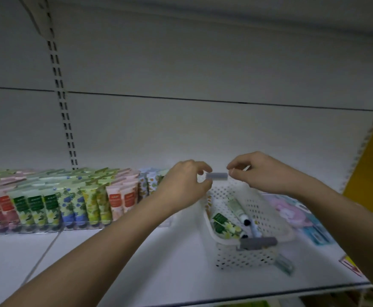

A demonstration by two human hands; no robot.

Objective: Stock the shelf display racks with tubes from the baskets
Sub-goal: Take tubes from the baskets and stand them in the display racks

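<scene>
A white perforated basket (pixel 263 216) stands on the shelf right of centre, holding a few tubes: a green floral tube (pixel 224 227) and a pale green tube (pixel 236 207) with black caps below. My left hand (pixel 184 185) and my right hand (pixel 260 173) pinch the two ends of the basket's far grey handle (pixel 217 176). To the left, a clear display rack (pixel 48 227) is packed with rows of upright tubes (pixel 74 202) in red, green, blue, yellow and pink prints.
The white shelf board (pixel 159 262) stretches in front of the rack and basket. Pink and blue packets (pixel 296 213) lie right of the basket. One tube (pixel 285 264) pokes out by the basket's near corner. A yellow panel (pixel 371 165) stands at the far right.
</scene>
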